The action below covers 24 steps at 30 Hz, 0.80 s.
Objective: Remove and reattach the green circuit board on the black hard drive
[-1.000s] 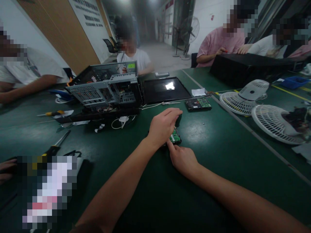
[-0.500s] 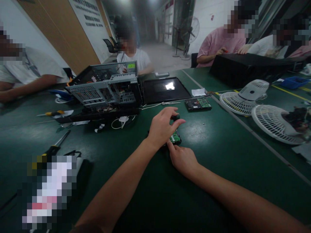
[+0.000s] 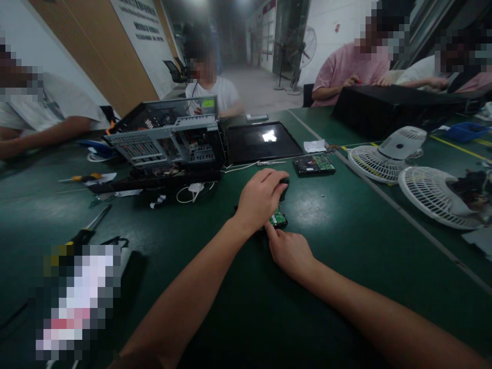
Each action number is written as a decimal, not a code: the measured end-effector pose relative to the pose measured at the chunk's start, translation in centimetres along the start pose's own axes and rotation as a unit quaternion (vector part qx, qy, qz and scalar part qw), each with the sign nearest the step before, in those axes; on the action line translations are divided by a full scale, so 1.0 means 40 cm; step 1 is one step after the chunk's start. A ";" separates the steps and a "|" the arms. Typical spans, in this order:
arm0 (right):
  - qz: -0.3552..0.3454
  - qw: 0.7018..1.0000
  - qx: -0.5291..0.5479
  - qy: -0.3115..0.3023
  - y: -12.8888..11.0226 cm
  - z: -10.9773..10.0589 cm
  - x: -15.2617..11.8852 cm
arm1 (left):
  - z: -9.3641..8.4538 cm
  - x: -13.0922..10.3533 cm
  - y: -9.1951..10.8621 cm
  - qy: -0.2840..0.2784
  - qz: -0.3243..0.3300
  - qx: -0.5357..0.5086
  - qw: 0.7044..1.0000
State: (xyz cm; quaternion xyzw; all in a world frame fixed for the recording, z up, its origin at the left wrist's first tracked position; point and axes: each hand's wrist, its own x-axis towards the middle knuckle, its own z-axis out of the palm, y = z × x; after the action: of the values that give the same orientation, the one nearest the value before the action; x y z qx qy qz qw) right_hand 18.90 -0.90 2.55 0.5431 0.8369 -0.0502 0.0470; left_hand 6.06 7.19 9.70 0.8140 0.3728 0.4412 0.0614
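Observation:
My left hand is closed round the dark handle of a small tool, likely a screwdriver, upright over a drive with a green circuit board. Its shaft is mostly hidden by the fingers. At the near edge of that drive, my right hand touches it with an extended index finger, the other fingers curled under. My left hand and wrist cover much of the drive. A second drive lies flat further back, to the right.
An opened computer case stands at the back left beside a dark panel. White fan grilles lie to the right. A screwdriver and a blurred-out bright object are at the left. Several people sit around the table.
The fingers of my left hand have closed further round the tool's handle, the thumb drawn in toward it. My right hand has stayed where it was.

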 end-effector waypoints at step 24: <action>0.005 1.000 -0.007 0.007 -0.001 0.005 0.000 | 0.007 -0.007 -0.014 0.049 -0.023 -0.039 0.998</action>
State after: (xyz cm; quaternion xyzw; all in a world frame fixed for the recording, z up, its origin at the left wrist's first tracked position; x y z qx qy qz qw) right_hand 18.88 -0.96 2.36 0.5472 0.8348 -0.0407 0.0450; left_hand 5.86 7.48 9.08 0.7794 0.3771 0.4931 0.0847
